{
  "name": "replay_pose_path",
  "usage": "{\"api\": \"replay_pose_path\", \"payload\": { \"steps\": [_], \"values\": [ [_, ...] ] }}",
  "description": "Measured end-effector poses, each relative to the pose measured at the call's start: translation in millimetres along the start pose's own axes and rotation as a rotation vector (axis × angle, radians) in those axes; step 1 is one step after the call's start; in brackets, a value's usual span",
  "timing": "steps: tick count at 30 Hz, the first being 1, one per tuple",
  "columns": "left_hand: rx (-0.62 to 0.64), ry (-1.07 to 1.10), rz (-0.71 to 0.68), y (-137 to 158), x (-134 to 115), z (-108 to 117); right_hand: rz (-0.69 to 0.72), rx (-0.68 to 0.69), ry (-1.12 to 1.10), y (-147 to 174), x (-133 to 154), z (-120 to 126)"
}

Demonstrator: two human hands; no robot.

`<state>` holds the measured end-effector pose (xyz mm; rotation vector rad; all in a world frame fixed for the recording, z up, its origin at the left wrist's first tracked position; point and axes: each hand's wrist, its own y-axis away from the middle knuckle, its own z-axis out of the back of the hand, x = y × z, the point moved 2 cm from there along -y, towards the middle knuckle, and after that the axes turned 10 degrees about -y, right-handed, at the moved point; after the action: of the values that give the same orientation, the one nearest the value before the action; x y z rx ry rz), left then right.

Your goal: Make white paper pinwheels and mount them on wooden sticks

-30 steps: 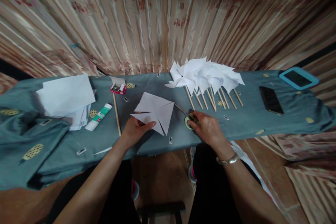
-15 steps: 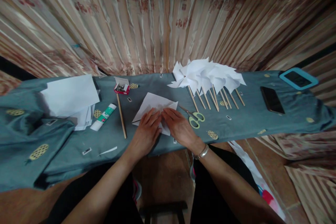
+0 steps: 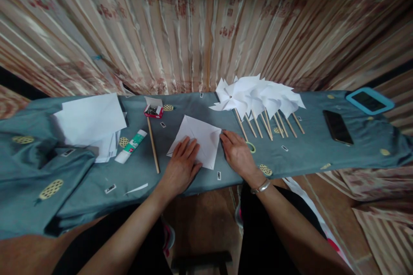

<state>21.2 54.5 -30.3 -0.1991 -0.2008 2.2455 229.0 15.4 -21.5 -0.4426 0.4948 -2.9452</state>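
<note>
A white square of paper [image 3: 203,137] with diagonal crease lines lies on the cloth in front of me. My left hand [image 3: 183,161] rests flat on its left part, fingers spread, holding it down. Just off the paper's right corner is my right hand [image 3: 237,152], its fingers curled over the scissors [image 3: 251,147]. Only part of a pale green handle loop shows from under that hand, and its exact grip is partly hidden.
White paper pinwheels [image 3: 258,96] on wooden sticks lie to the right, beyond them a phone [image 3: 337,126] and a blue-framed tablet [image 3: 370,100]. On the left are stacked paper sheets [image 3: 92,118], a glue tube [image 3: 130,147], a wooden stick [image 3: 153,146] and a small red box [image 3: 154,111].
My right hand has left the middle of the paper and moved right over the scissors. My left hand stays on the paper, now flatter. The view has shifted slightly.
</note>
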Motion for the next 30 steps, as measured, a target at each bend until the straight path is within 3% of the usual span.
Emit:
{"api": "replay_pose_path", "payload": {
  "steps": [5, 9, 12, 16, 20, 30],
  "values": [
    [-0.009, -0.006, -0.001, 0, 1, 0, -0.107, -0.064, 0.046, -3, -23, 13],
    [-0.015, -0.011, -0.007, 0, 0, 1, -0.077, -0.151, -0.124, -16, -8, 12],
    [-0.028, -0.013, -0.001, 0, 0, 1, -0.104, -0.146, -0.289, -29, 8, -1],
    [-0.032, -0.019, -0.01, 0, -1, 2, -0.205, -0.079, -0.33, -42, 16, -17],
    [-0.023, -0.003, -0.014, 0, 0, 3, -0.211, -0.062, -0.38, -47, 8, -22],
    [-0.01, 0.016, -0.006, 1, 0, 2, -0.173, -0.178, -0.382, -48, -22, -24]
  ]
}}
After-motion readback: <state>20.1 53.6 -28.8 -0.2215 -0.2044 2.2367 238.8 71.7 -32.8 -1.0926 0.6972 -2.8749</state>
